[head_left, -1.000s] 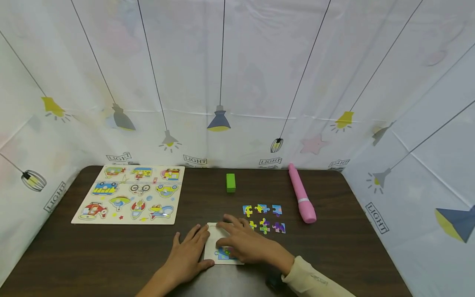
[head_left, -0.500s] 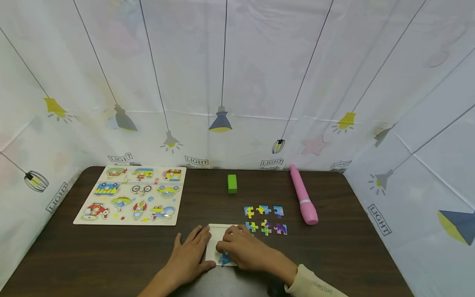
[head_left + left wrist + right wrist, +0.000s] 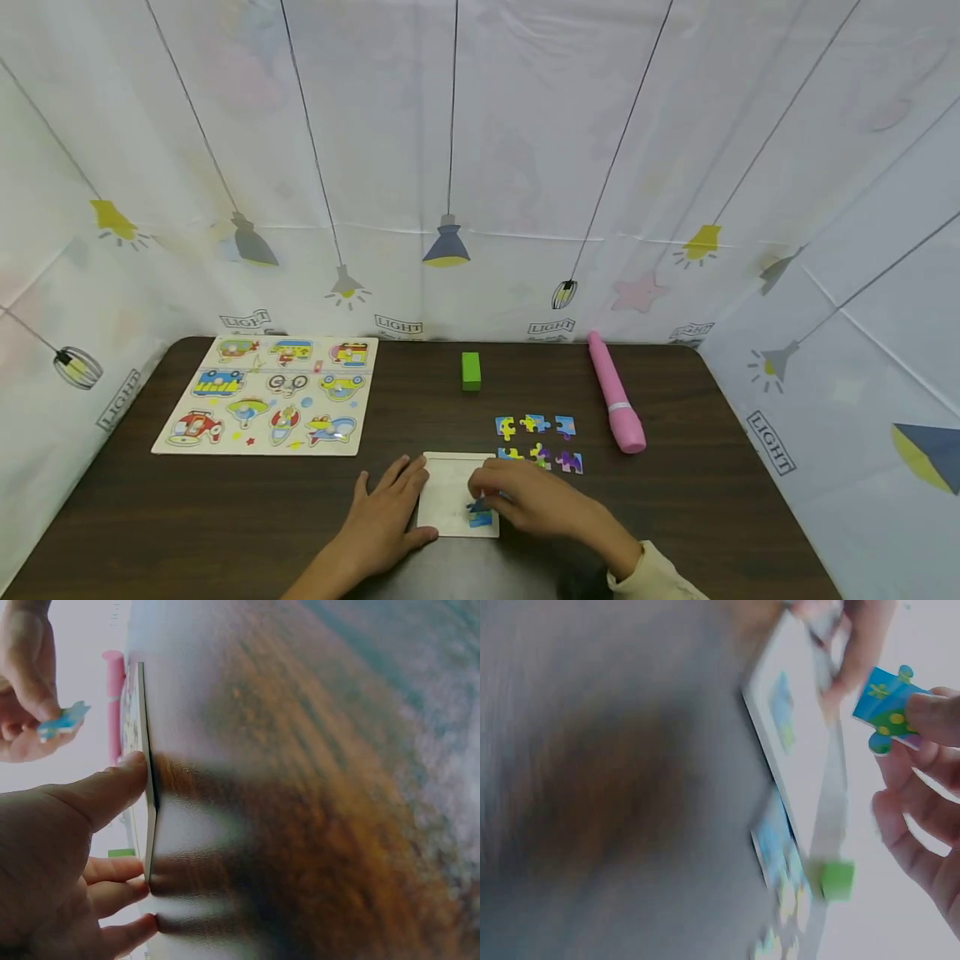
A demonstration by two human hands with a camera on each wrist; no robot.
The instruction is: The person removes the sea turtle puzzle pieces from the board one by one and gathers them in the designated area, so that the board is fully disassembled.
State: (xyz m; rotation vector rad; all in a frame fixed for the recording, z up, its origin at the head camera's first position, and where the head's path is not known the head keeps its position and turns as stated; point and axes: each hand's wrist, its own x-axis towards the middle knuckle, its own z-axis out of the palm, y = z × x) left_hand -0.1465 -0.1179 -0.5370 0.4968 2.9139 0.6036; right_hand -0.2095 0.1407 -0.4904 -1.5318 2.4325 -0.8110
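A jigsaw piece [image 3: 885,705], blue and green with yellow spots, is pinched between the thumb and fingers of my right hand [image 3: 532,496], raised over the lower right of a white puzzle tray [image 3: 450,483]. Beneath it, another blue jigsaw piece [image 3: 482,520] lies in the tray's lower right corner. My left hand [image 3: 382,517] rests along the tray's left edge, fingers extended; in the left wrist view its thumb touches the rim. More jigsaw pieces [image 3: 536,423] lie in two rows right of the tray, the nearer row partly hidden by my right hand.
A picture board [image 3: 262,396] with vehicle shapes lies at the table's far left. Near the back edge sits a green block [image 3: 470,372]. A pink microphone-shaped object [image 3: 617,396] lies on the right. A printed curtain [image 3: 510,167] encloses the table's back and sides.
My right hand shifts rightward and lifts the pinched jigsaw piece off the tray. Blue pieces at the tray's bottom were partly under that hand before. My left hand stays on the tray's edge.
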